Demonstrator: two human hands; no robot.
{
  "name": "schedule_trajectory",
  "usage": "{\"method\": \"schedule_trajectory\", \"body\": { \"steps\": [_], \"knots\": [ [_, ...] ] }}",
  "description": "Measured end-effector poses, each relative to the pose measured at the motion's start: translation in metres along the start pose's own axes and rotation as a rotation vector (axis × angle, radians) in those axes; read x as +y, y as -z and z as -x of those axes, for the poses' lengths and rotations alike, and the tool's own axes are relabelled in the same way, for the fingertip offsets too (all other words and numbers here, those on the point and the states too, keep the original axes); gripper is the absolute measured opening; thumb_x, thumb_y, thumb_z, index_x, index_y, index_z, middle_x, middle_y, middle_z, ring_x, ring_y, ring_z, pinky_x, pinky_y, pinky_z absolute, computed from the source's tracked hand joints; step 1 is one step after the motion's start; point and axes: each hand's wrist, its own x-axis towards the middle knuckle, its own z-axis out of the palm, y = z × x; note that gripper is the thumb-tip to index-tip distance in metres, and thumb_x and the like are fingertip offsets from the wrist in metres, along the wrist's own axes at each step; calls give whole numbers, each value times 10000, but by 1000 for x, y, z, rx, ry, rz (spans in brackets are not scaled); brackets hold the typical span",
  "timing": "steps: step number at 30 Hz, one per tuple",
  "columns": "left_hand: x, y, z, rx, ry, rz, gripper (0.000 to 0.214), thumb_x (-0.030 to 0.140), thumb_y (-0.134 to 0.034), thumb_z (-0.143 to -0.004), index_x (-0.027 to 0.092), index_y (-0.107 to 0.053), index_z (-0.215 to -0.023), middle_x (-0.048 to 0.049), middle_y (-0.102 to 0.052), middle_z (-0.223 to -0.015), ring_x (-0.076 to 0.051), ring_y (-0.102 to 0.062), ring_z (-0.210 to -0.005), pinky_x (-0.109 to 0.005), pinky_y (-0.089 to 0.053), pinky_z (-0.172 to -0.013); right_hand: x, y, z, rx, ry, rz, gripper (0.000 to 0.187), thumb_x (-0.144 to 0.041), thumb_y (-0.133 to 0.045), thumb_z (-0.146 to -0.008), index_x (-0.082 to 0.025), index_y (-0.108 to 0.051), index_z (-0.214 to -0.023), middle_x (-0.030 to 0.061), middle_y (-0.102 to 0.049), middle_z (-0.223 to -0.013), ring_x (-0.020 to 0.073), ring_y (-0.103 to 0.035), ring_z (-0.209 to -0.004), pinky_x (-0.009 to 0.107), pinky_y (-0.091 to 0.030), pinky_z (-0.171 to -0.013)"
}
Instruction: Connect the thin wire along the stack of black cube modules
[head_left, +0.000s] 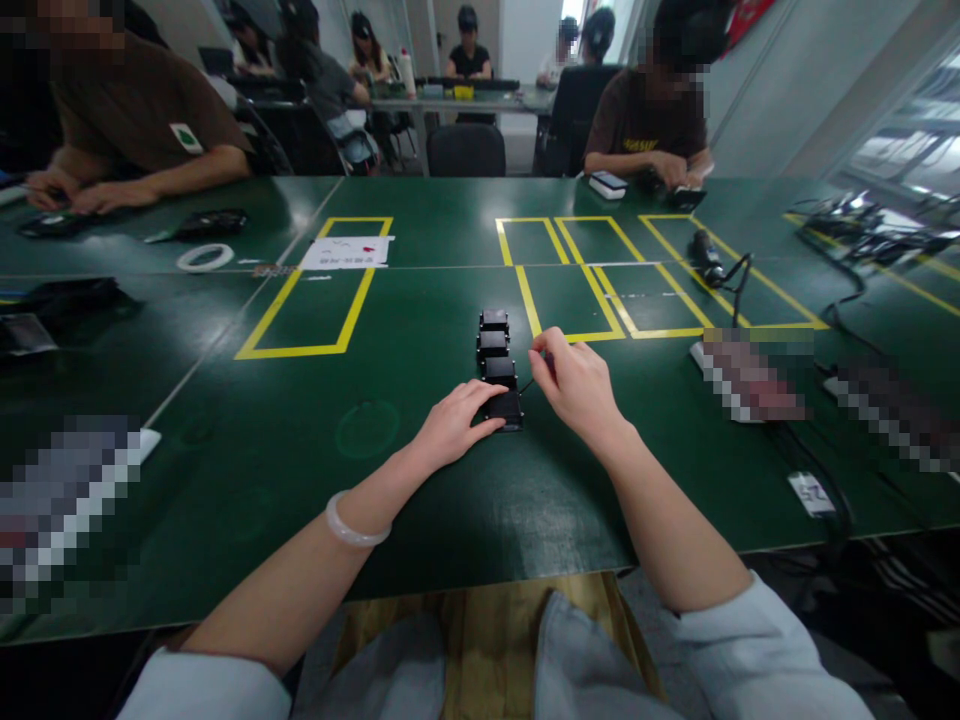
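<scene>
Several small black boxes [494, 347] lie in a row on the green table [420, 310], running away from me. My left hand [457, 420] rests flat on the nearest box [507, 408], fingers stretched over its left side. My right hand [576, 385] hovers just right of the row with fingers curled in a pinch around something small and dark that I cannot make out. A pale bangle [352, 525] sits on my left wrist.
Yellow tape rectangles [311, 305] mark the table, with a white paper [347, 252] in one. A white tape ring [205, 258] lies at left. A black tool with cable [709, 260] and more cables lie at right. Other people sit at the far side.
</scene>
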Motion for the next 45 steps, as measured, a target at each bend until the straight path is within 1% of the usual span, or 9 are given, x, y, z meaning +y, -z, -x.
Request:
{"method": "schedule_trajectory", "body": {
  "steps": [4,9,15,20,25,30,36,41,45],
  "knots": [
    [1,1,0,1,4,-1,395,339,-546,-893,248,-509,-1276,-60,-575,-1213,-239,-528,-1125,-385,-435,-961,-1,1,-1,-9,1,0,160,-283,-388,-914,-202,-522,-945,-11,-571,-642,141,-496,-582,266,-334,-651],
    [1,1,0,3,3,-3,397,346,-547,-893,245,-511,-1275,-58,-576,-1209,-238,-531,-1127,-380,-438,-964,-1,1,-1,-9,5,-17,246,-388,-365,-945,-203,-524,-919,1,-597,-671,140,-510,-590,266,-339,-662],
    [-1,-1,0,7,3,-3,399,342,-552,-890,252,-511,-1276,-56,-573,-1210,-237,-526,-1127,-376,-439,-957,-1,0,0,-19,4,9,173,-286,-376,-925,-196,-522,-952,-10,-573,-644,140,-495,-585,262,-338,-662],
    [-1,0,0,-3,3,-10,393,341,-549,-892,246,-513,-1271,-65,-575,-1205,-241,-524,-1123,-388,-434,-959,1,-1,0,0,17,-5,223,-361,-374,-943,-197,-522,-922,-8,-578,-651,135,-493,-584,261,-341,-663],
    [0,0,0,-1,2,-5,399,335,-548,-892,247,-509,-1279,-64,-576,-1212,-240,-528,-1115,-387,-437,-956,0,-1,1,7,19,-4,153,-275,-393,-917,-198,-521,-950,-20,-565,-632,132,-481,-567,261,-335,-657],
    [0,0,0,-3,-1,-8,401,338,-544,-895,243,-504,-1283,-67,-572,-1217,-240,-527,-1115,-387,-439,-950,0,0,0,15,22,-10,220,-367,-394,-938,-194,-527,-906,-10,-580,-650,131,-492,-573,258,-337,-650],
    [0,0,0,-8,5,-13,397,341,-538,-900,250,-500,-1284,-57,-568,-1221,-236,-522,-1129,-379,-434,-960,0,-1,0,8,10,-8,164,-268,-383,-918,-195,-527,-944,-16,-562,-633,132,-482,-567,258,-336,-652],
    [0,0,0,-6,3,-11,396,346,-536,-900,250,-499,-1283,-55,-573,-1212,-237,-524,-1129,-377,-440,-950,0,-1,1,16,20,-14,209,-353,-394,-936,-195,-529,-922,-12,-571,-642,133,-491,-575,258,-340,-654],
    [-1,-1,0,-2,0,-7,401,336,-547,-894,251,-500,-1283,-56,-570,-1221,-236,-526,-1126,-379,-435,-958,0,-1,0,0,17,5,186,-294,-377,-933,-194,-533,-937,-10,-572,-641,136,-488,-574,261,-342,-658]
  ]
}}
